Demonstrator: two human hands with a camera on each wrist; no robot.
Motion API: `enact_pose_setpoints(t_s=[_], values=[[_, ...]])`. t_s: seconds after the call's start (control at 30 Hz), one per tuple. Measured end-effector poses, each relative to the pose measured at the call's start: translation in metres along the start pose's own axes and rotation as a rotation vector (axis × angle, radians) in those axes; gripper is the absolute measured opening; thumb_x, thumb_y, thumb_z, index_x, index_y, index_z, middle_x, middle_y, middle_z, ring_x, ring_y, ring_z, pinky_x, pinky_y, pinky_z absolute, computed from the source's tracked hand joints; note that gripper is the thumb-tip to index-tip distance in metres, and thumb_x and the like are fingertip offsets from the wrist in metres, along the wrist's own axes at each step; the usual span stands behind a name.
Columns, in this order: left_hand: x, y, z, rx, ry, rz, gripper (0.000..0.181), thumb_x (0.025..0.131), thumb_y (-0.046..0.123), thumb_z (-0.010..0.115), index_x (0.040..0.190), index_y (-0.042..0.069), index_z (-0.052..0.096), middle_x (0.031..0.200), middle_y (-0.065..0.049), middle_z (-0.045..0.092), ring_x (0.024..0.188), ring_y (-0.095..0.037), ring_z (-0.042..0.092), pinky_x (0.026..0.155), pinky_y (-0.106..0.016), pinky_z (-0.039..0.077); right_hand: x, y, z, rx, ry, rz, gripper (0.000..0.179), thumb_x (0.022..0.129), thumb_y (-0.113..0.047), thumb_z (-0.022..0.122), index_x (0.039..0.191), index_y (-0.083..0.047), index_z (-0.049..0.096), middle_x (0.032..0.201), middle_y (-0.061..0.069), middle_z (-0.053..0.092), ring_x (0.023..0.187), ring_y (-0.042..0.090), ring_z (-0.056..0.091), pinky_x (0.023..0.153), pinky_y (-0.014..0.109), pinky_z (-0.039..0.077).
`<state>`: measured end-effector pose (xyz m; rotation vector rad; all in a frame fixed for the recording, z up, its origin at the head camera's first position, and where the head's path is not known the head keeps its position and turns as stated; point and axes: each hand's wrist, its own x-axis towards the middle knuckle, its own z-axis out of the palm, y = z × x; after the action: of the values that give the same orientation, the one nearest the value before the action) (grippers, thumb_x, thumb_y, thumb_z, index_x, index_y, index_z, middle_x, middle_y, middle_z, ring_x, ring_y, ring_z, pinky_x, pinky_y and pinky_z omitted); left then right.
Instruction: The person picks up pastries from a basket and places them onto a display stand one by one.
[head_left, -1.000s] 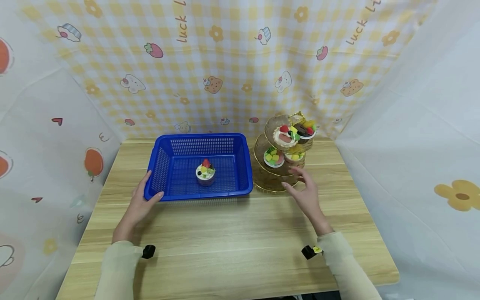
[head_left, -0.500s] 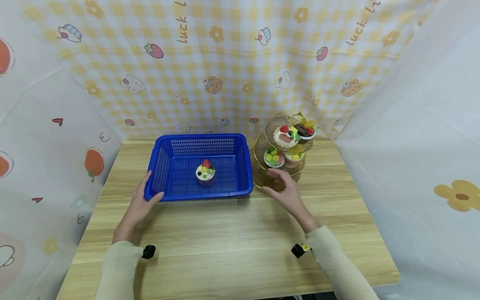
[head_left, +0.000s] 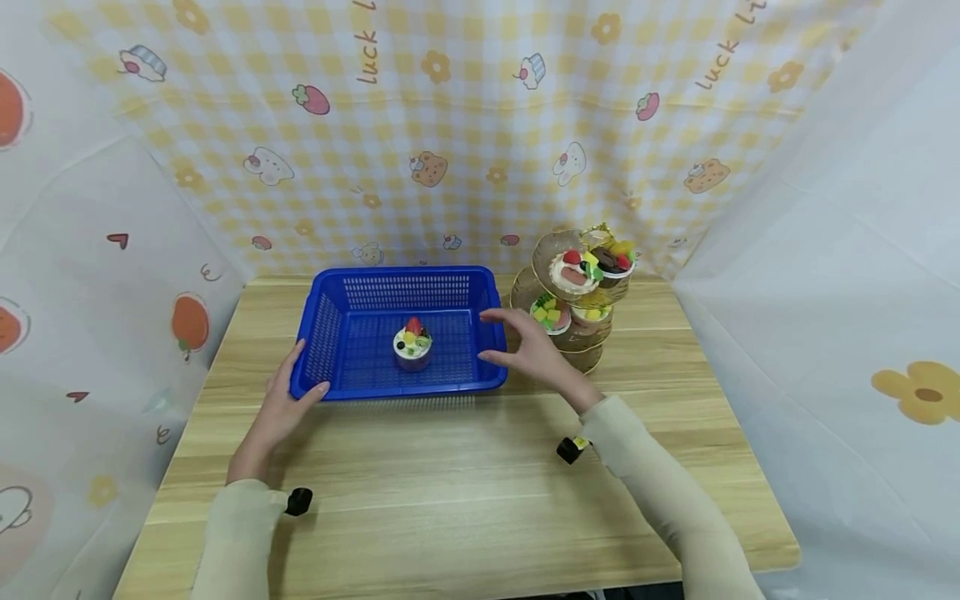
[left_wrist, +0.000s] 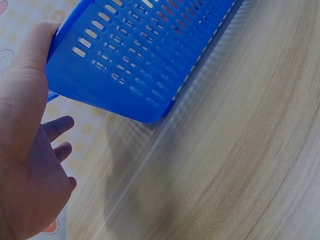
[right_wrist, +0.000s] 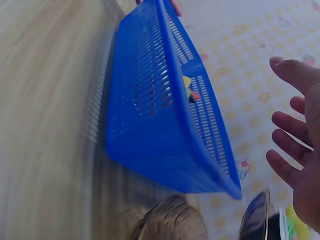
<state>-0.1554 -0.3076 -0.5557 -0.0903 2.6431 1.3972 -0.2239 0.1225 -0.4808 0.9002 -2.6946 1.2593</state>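
Note:
A blue plastic basket (head_left: 352, 394) stands on the table, with a small cupcake (head_left: 412, 354) topped with cream and fruit inside. My left hand (head_left: 285, 404) holds the basket's front left corner between thumb and index finger; in the left wrist view the other fingers stand apart from its wall. My right hand (head_left: 528, 350) is over the basket's right rim, thumb and fingers spread toward the cupcake with nothing between them. In the right wrist view its fingers (right_wrist: 290, 142) are loosely bent above the rim. Behind it, a tiered gold-rimmed stand (head_left: 585, 342) is partly hidden.
Several dessert cups sit on the stand's tiers, among them a cream one (head_left: 572, 279) and a chocolate one (head_left: 611, 265) on top. A checked cloth (head_left: 465, 125) hangs behind the wooden table (head_left: 450, 492), with white sheets at both sides.
My right hand has moved left from in front of the tiered stand to over the basket's right rim, fingers still parted. My left hand, the basket and the cupcake stay in place.

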Motion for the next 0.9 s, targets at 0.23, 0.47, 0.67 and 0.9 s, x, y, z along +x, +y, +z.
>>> enact_pose_setpoints(t_s=[0.23, 0.47, 0.67, 0.9], values=[[0.001, -0.002, -0.002, 0.008, 0.012, 0.008, 0.090, 0.096, 0.047, 0.059, 0.157, 0.043, -0.008, 0.165, -0.026, -0.001, 0.146, -0.056, 0.007, 0.106, -0.082, 0.018, 0.040, -0.009, 0.012, -0.042, -0.189, -0.017, 0.067, 0.083, -0.039, 0.079, 0.141, -0.019, 0.052, 0.139, 0.003, 0.060, 0.130, 0.019, 0.052, 0.109, 0.044, 0.044], [0.002, -0.002, -0.001, 0.004, 0.022, 0.018, 0.090, 0.096, 0.044, 0.060, 0.158, 0.041, -0.006, 0.165, -0.026, 0.001, 0.146, -0.055, 0.008, 0.107, -0.081, 0.017, 0.079, -0.015, 0.026, -0.096, -0.294, -0.037, 0.071, 0.082, -0.034, 0.081, 0.142, -0.014, 0.051, 0.140, 0.003, 0.060, 0.131, 0.019, 0.053, 0.112, 0.039, 0.042], [0.000, -0.004, -0.002, -0.003, 0.027, 0.012, 0.090, 0.096, 0.045, 0.060, 0.157, 0.042, -0.006, 0.165, -0.027, 0.000, 0.146, -0.055, 0.008, 0.107, -0.081, 0.018, 0.108, -0.016, 0.037, -0.079, -0.395, -0.036, 0.073, 0.083, -0.028, 0.081, 0.145, -0.012, 0.047, 0.146, 0.008, 0.055, 0.135, 0.020, 0.051, 0.116, 0.041, 0.038], [0.001, -0.004, 0.000, 0.013, 0.019, 0.006, 0.091, 0.095, 0.048, 0.060, 0.157, 0.044, -0.006, 0.166, -0.024, -0.001, 0.147, -0.056, 0.007, 0.105, -0.082, 0.018, 0.130, -0.008, 0.049, -0.082, -0.486, -0.053, 0.074, 0.084, -0.030, 0.080, 0.147, -0.013, 0.045, 0.149, 0.009, 0.052, 0.136, 0.020, 0.051, 0.116, 0.039, 0.039]])
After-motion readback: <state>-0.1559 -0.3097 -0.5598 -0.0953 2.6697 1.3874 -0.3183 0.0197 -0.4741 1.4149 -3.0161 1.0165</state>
